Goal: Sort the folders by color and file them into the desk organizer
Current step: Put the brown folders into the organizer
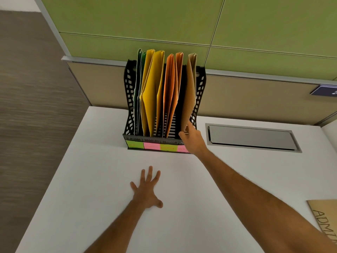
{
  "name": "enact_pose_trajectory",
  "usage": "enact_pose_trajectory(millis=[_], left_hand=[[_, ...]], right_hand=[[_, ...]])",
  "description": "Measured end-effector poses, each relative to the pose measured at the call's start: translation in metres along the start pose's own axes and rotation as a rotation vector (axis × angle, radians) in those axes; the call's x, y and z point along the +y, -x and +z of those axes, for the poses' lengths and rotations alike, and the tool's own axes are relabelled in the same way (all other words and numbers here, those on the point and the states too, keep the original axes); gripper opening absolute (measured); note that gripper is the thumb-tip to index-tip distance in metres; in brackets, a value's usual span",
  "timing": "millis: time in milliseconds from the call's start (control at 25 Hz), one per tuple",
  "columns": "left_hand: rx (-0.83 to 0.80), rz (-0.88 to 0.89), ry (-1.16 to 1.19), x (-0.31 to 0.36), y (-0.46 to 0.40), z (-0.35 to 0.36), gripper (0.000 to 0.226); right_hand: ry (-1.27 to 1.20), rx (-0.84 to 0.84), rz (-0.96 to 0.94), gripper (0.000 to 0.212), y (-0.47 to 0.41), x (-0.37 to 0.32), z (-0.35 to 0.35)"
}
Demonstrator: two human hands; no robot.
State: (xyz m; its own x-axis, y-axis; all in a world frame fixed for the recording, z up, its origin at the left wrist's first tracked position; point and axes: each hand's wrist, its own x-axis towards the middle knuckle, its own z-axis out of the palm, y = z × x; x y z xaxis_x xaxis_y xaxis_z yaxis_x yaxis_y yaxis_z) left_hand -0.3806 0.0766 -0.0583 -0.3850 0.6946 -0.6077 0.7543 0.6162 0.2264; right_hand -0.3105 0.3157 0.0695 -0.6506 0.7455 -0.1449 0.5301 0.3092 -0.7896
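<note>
A black mesh desk organizer (129, 99) stands at the back of the white desk (94, 161). From left to right it holds green folders (139, 84), yellow folders (153, 92), orange folders (172, 92) and a brown folder (189, 92) in the rightmost slot. My right hand (193, 140) grips the lower front edge of the brown folder, which stands upright in the slot. Coloured sticky notes (151, 146) line the organizer's front. My left hand (146, 189) lies flat on the desk with fingers spread, holding nothing.
A grey cable hatch (251, 137) is set into the desk to the right of the organizer. Another brown folder (326, 218) with lettering lies at the right edge. A green partition wall (182, 21) stands behind the desk. Carpet floor (32, 106) lies to the left.
</note>
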Motion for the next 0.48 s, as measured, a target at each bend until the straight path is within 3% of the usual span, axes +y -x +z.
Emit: enact_pose_trajectory(millis=[120,480], left_hand=[[0.010,-0.002,-0.003,0.001,0.005,-0.004,0.135],[0.110,0.051,0.146,0.061,0.086,0.037,0.115]], right_hand=[[0.028,-0.015,0.008,0.065,0.047,0.011,-0.007],[0.153,-0.033,0.077,0.069,0.227,0.102,-0.030]])
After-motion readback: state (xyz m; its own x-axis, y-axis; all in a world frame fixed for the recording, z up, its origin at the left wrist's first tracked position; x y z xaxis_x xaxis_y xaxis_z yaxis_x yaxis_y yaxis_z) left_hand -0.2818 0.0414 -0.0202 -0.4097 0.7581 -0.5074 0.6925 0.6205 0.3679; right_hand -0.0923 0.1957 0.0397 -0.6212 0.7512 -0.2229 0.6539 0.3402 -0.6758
